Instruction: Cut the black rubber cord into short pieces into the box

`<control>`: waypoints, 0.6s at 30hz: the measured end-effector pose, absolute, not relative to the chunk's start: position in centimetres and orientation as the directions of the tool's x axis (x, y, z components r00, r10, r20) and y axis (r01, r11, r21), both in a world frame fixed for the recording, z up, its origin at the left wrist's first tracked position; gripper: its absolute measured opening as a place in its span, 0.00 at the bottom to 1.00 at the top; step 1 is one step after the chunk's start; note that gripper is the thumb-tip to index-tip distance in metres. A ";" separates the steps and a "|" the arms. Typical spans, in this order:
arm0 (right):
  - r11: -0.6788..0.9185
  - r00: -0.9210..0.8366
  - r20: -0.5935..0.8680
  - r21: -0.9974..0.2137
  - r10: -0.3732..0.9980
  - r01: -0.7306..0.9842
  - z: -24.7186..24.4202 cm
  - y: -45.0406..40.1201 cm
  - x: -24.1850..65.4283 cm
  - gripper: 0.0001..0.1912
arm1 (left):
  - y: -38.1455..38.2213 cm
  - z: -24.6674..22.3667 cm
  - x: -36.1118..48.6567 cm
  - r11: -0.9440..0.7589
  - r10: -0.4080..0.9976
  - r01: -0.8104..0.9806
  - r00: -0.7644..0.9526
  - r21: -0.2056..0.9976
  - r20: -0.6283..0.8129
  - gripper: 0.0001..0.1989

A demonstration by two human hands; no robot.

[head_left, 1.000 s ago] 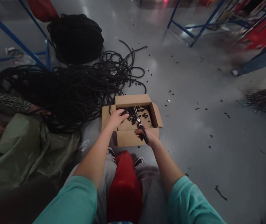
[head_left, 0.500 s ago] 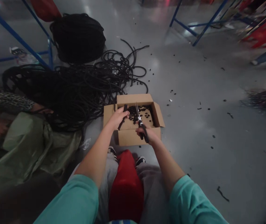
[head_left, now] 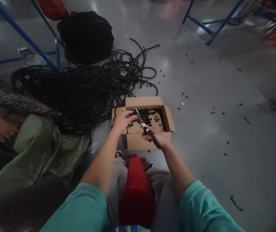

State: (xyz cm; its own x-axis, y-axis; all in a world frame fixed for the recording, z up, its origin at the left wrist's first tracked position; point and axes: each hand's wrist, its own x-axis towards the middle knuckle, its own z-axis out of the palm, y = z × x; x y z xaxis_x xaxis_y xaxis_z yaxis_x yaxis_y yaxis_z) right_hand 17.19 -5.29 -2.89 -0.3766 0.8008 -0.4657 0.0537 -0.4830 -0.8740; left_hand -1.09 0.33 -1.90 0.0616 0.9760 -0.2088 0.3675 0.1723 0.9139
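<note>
Over an open cardboard box (head_left: pixel 143 102) my left hand (head_left: pixel 122 121) grips a black cord (head_left: pixel 134 112), its end poking out past the fingertips. My right hand (head_left: pixel 156 136) is closed around the dark handles of a pair of scissors (head_left: pixel 144 125). The scissor blades point up and left, right by the cord at my left fingertips; whether they touch it I cannot tell. Many short black cut pieces (head_left: pixel 148 120) lie inside the box below both hands.
A tangled heap of black cord (head_left: pixel 89 93) spreads left of the box, with a big black coil (head_left: pixel 86 37) behind it. Another person's hand (head_left: pixel 1 129) is beside a green sheet (head_left: pixel 38 151) at left. Blue metal frames (head_left: pixel 57 53) stand behind. Black scraps dot the floor.
The scissors have swung leftward, and their blades are now at the cord by my left fingertips. The blades look closer together. The whole view has shifted slightly.
</note>
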 end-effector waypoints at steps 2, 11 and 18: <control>-0.477 -0.386 -0.467 -0.876 0.796 0.076 -2.9 -5.2 16.9 0.30 | 0.3 -1.7 -1.3 0.085 0.986 0.524 0.081 0.847 -0.149 0.14; -0.450 -0.374 -0.456 -0.886 0.808 0.110 -3.0 -5.1 15.8 0.28 | -0.1 -0.4 -1.7 -0.062 0.953 0.784 0.231 0.617 -0.197 0.16; -0.437 -0.323 -0.446 -0.893 0.834 0.105 -3.1 -5.3 15.3 0.25 | 0.0 0.1 -1.9 -0.071 0.941 0.793 0.254 0.606 -0.222 0.15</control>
